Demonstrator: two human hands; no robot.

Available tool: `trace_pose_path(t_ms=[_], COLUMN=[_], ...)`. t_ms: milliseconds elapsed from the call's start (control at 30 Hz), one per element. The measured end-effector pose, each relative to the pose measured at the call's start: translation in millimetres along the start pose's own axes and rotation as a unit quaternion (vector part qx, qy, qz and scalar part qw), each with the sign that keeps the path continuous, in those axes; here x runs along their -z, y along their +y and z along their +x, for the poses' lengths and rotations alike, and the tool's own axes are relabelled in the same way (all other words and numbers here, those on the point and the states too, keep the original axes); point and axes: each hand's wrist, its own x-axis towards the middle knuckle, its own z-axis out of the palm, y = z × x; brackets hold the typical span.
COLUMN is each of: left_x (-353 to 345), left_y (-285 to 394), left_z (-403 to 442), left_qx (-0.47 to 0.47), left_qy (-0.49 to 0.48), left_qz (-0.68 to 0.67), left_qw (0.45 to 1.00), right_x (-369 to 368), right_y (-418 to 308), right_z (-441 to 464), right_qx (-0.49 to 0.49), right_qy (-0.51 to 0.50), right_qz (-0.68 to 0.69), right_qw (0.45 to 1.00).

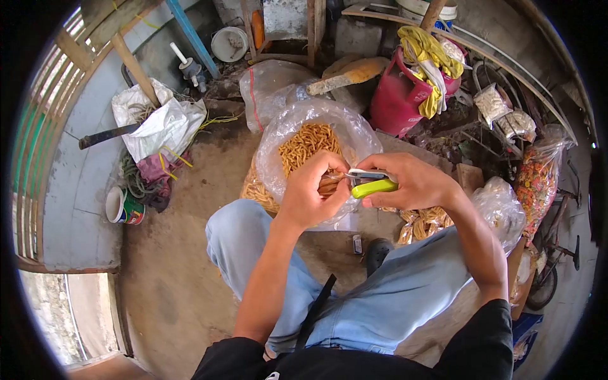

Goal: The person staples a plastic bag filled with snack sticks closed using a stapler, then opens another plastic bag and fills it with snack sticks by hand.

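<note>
My right hand (415,180) is closed around a lime-green stapler (375,188), whose jaws point left. My left hand (311,194) pinches a small clear plastic packet (329,184) with brown snack sticks in it. The packet's top edge is at the stapler's jaws; whether they press on it is hidden by my fingers. Just beyond both hands, a large clear plastic bag (269,142) stands with its mouth spread, holding many loose snack sticks (309,147). Several filled packets (423,223) lie on the floor below my right forearm.
A small box (357,244) lies on the floor by my shoe (379,253). Behind the bag stands a red bin (396,95) with yellow cloth over it. White sacking (161,120) and a paint bucket (125,206) are left; a bag of colourful snacks (538,183) is right.
</note>
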Motion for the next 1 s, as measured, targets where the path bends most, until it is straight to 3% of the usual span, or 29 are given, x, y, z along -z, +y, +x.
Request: trace_pose_path(t_ms=[100,333,433,500,600,733,800,833,900,933,1000], left_x=[-1,-3,-3,-2,-3,1,2,0,-4,-6,-9], left_y=[2,3,4,4,-5,-4,-3,-2,0,2,4], left_z=[2,-1,-2,-3,-6,-8,-6,-6,-7,-7,-6], left_qx=[-0.033,-0.008,0.012,0.061,0.059,0.110,0.131,0.129,0.160,0.160,0.151], left_qy=[-0.013,-0.043,-0.040,-0.048,-0.029,-0.050,-0.040,-0.042,0.007,0.008,0.045], left_qz=[0.019,0.006,-0.005,-0.032,-0.042,-0.020,-0.021,-0.021,-0.084,-0.084,-0.128], left_qw=[0.999,0.999,0.999,0.996,0.997,0.993,0.990,0.990,0.983,0.984,0.979], right_x=[-1,-5,-11,-8,-23,-27,-26,-22,-14,-13,-14], right_y=[-1,1,5,-4,4,11,21,21,16,20,30], right_z=[1,0,1,3,6,7,6,4,-1,-2,-2], right_qx=[0.004,-0.028,0.006,-0.061,-0.044,-0.065,-0.012,-0.012,-0.100,-0.099,-0.089], right_qy=[-0.005,-0.017,0.026,0.006,0.061,0.049,0.030,0.033,0.006,0.006,0.016], right_qz=[0.002,-0.007,-0.017,0.020,0.006,0.001,0.143,0.143,0.366,0.366,0.540], right_qw=[1.000,0.999,1.000,0.998,0.997,0.997,0.989,0.989,0.925,0.925,0.837])
